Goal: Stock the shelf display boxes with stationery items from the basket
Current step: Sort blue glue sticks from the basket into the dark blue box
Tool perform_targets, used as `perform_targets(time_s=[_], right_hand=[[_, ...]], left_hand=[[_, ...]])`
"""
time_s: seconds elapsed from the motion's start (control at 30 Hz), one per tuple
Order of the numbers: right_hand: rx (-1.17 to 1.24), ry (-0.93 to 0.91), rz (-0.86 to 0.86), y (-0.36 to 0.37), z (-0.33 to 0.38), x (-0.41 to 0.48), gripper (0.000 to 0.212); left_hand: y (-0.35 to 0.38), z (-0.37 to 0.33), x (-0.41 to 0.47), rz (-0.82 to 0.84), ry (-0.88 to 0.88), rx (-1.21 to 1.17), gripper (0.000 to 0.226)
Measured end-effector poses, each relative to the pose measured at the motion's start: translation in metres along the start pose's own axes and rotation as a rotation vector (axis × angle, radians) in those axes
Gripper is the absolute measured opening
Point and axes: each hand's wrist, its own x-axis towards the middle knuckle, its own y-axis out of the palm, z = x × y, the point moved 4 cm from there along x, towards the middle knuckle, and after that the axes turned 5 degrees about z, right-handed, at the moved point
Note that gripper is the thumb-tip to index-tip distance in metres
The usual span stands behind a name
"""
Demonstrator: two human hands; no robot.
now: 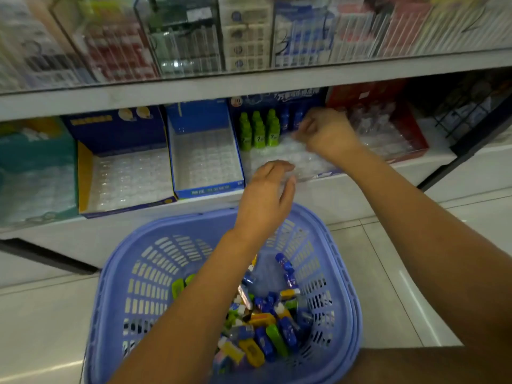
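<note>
Basket (110, 286) sits nearest, stationery items (266, 336) heaped inside. Past its far rim my right hand (328, 133) hangs over the display box (277, 98), fingers (306, 127) curled, too blurry to tell if holding. Left hand (266, 195) above that rim, fingers loose, apart. I'd seat pieces upright, row by row.

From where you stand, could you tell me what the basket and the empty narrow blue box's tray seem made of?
Basket: moulded plastic, lilac-blue, faint sheen, slotted walls. Tray: probably thin clear formed plastic, since its grid of pockets glints; blur leaves that open.
</note>
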Motion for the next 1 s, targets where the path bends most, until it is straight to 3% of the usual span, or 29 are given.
perform_targets(time_s=[0.03, 0.1, 0.2, 0.27, 0.37, 0.47, 0.57, 0.7, 0.8, 0.9, 1.0], right_hand=[[0.052, 0.003, 0.117, 0.010, 0.004, -0.020, 0.021], [0.029, -0.008, 0.381, 0.040, 0.012, -0.061, 0.022], [-0.211, 0.009, 0.685, 0.108, 0.002, -0.098, 0.020], [-0.328, 0.074, 0.797, 0.156, -0.018, -0.106, 0.021], [-0.490, 0.190, 0.853, 0.212, -0.048, -0.105, 0.017], [-0.612, 0.265, 0.902, 0.249, -0.080, -0.107, 0.030], [-0.616, 0.301, 0.816, 0.269, -0.101, -0.105, 0.033], [-0.643, 0.366, 0.853, 0.285, -0.108, -0.105, 0.036], [-0.628, 0.432, 0.964, 0.286, -0.102, -0.105, 0.019], [-0.576, 0.444, 0.989, 0.272, -0.089, -0.098, 0.032], [-0.366, 0.339, 0.932, 0.238, -0.078, -0.098, 0.030]], left_hand=[[-0.001, 0.007, -0.015, -0.059, 0.006, -0.014, 0.027], [0.007, 0.034, -0.044, 0.009, -0.116, 0.004, 0.022], [0.035, 0.094, -0.091, 0.432, -0.443, 0.170, 0.025], [0.051, 0.124, -0.127, 0.720, -0.563, 0.233, 0.034], [0.066, 0.146, -0.169, 0.905, -0.601, 0.160, 0.028], [0.073, 0.158, -0.190, 0.945, -0.606, 0.102, 0.030], [0.075, 0.167, -0.189, 0.870, -0.625, 0.129, 0.030], [0.072, 0.177, -0.178, 0.731, -0.610, 0.201, 0.018], [0.076, 0.177, -0.168, 0.672, -0.561, 0.144, 0.024], [0.100, 0.164, -0.163, 0.928, -0.438, 0.055, 0.036], [0.119, 0.151, -0.166, 1.100, -0.306, 0.131, 0.048]])
